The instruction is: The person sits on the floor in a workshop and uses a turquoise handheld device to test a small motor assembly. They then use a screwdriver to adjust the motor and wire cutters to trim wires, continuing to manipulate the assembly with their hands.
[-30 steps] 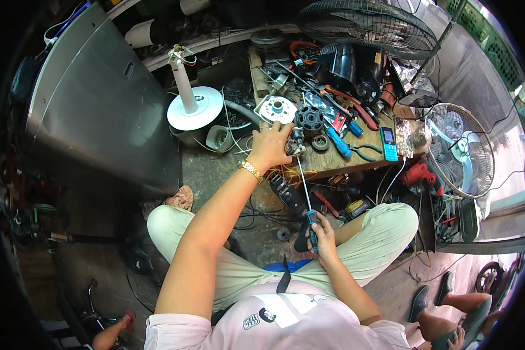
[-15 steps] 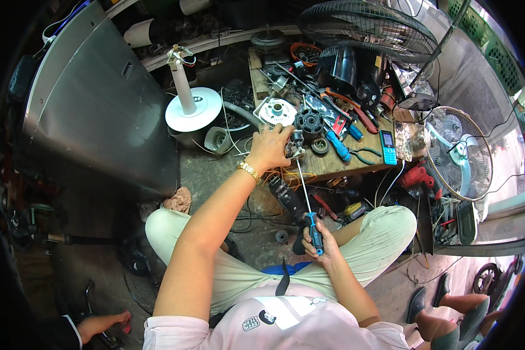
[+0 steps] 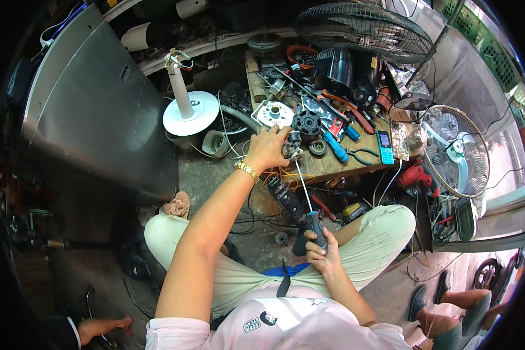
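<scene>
My left hand (image 3: pixel 267 149) is closed around a small metal motor part (image 3: pixel 294 143) at the near left edge of the wooden bench. Its fingers hide much of that part. In my right hand (image 3: pixel 325 252), above my lap, is the handle of a long screwdriver (image 3: pixel 303 185). The shaft slants up and away, its tip meeting the metal part beside my left fingertips. Just beyond lie a white round motor cover (image 3: pixel 274 113) and a dark motor housing (image 3: pixel 308 122). A small dark ring-shaped part (image 3: pixel 318 147) sits to the right of the held part.
Pliers (image 3: pixel 364 156), a blue-handled tool (image 3: pixel 336 147) and a mobile phone (image 3: pixel 385 147) lie on the bench (image 3: pixel 326 168). A white fan stand (image 3: pixel 191 112) and grey cabinet (image 3: pixel 99 105) are at left. A fan (image 3: pixel 456 151) stands at right. Another person's legs (image 3: pixel 449 315) show lower right.
The screwdriver handle has turned in my right hand, and my fingers have shifted round it. My left hand keeps its hold on the metal part. The whole view has shifted slightly.
</scene>
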Demonstrator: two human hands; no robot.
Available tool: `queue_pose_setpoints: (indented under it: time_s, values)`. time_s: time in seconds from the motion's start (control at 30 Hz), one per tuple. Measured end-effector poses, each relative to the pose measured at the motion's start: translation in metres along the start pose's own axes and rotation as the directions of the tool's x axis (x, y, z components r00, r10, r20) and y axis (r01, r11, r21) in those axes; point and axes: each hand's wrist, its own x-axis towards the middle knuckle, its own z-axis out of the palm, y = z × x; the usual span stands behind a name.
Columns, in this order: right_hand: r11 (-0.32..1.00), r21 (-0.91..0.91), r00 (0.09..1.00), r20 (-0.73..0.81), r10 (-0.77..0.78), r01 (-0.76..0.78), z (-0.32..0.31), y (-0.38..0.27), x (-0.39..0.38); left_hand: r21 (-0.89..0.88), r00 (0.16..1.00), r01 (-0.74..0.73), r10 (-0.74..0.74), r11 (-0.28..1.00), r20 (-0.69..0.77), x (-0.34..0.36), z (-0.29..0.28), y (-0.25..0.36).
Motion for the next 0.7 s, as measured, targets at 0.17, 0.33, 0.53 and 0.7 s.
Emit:
queue_pose_setpoints:
  time_s: [0.17,0.33,0.53,0.7]
  values:
    - [0.326,-0.84,0.805,0.2,-0.558,0.434,-0.018,0.005,0.019,-0.012,1.0,0.019,-0.019,1.0,0.008,0.002,0.001,0.001]
    - [0.976,-0.167,0.982,0.156,-0.11,0.136,-0.031,0.004,0.019,-0.021,0.999,0.03,-0.029,0.999,0.031,0.001,-0.002,0.003]
    - [0.941,0.304,0.98,0.171,0.101,-0.15,-0.033,0.007,0.012,-0.011,0.999,0.046,-0.046,0.999,0.014,0.002,-0.003,0.002]
    - [0.692,0.672,0.963,0.147,0.226,-0.265,-0.053,0.02,0.016,-0.01,0.999,0.04,-0.04,0.999,0.011,0.001,-0.002,0.005]
